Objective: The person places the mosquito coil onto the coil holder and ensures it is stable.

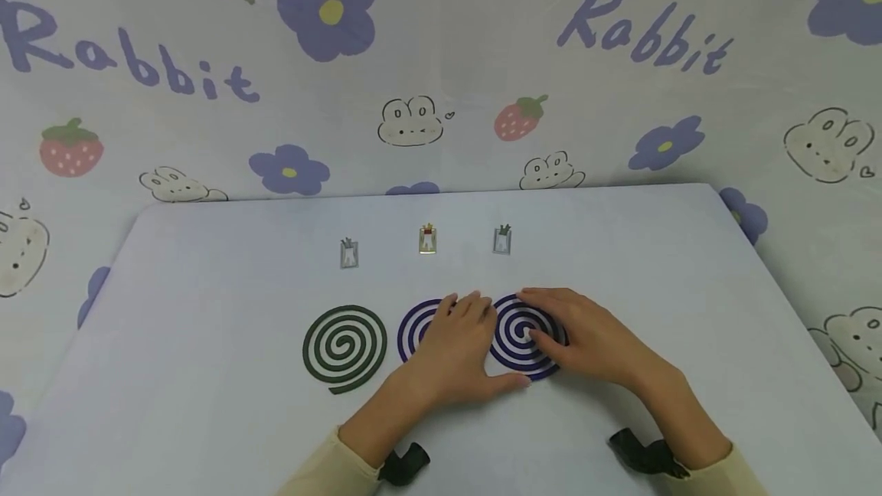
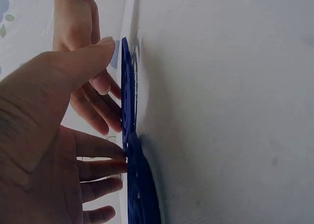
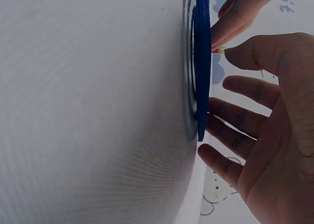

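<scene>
Three flat mosquito coils lie in a row on the white table: a dark green coil (image 1: 344, 342) at left, a blue coil (image 1: 406, 333) in the middle, and another blue coil (image 1: 508, 331) at right. My left hand (image 1: 453, 354) covers much of the middle coil, its thumb reaching the right coil's near edge. At the right coil, my right hand (image 1: 589, 335) rests its fingertips over the far and right side, thumb near the centre. Fingers of both hands look extended, gripping nothing. From the right wrist, the right blue coil (image 3: 202, 62) appears edge-on beside the fingertips.
Behind the coils stand three small metal coil stands: a silver one (image 1: 349, 254) at left, a gold one with a red part (image 1: 428, 239) in the middle, and a silver one (image 1: 502, 240) at right. A patterned cloth (image 1: 468, 60) hangs beyond the table's far edge.
</scene>
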`<state>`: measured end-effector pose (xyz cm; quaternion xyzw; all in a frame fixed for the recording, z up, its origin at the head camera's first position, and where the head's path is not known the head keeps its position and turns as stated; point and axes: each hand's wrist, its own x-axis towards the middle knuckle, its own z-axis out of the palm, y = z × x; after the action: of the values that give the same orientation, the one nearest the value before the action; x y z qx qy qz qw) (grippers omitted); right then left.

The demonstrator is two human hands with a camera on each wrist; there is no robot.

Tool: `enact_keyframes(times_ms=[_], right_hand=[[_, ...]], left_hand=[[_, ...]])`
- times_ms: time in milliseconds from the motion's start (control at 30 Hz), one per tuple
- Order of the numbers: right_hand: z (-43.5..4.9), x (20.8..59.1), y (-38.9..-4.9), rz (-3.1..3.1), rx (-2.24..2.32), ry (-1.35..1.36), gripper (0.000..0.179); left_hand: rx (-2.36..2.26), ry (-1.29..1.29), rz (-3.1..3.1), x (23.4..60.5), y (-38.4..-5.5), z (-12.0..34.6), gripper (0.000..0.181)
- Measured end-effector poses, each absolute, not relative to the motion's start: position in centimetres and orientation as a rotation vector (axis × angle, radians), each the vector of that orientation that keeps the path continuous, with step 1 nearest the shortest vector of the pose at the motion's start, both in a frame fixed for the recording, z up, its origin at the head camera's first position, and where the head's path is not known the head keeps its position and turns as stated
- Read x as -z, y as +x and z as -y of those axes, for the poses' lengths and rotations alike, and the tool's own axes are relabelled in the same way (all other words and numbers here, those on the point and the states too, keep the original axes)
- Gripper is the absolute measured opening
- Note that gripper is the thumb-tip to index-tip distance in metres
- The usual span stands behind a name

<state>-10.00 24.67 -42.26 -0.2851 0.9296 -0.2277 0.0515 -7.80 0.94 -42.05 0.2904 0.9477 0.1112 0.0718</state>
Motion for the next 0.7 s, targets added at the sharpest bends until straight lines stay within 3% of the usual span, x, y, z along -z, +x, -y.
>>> enact_keyframes(times_ms=[200,533,700], right_hand=[[-24.71,41.68,-9.80,-2.813,0.691,-0.799,0.055],[-24.54,41.31,-9.78,-2.780,0.698,-0.763,0.052],[-24.65,41.26,-9.71,-2.758,0.706,-0.744,0.052]], left_hand=[[-0.257,0.872,-2.895,42.31,-7.72,-1.54,0.107],[-0.149,0.838,-2.967,42.34,-7.95,-1.39,0.099],[-0.190,0.852,-2.923,42.47,-7.70,-1.69,0.104]])
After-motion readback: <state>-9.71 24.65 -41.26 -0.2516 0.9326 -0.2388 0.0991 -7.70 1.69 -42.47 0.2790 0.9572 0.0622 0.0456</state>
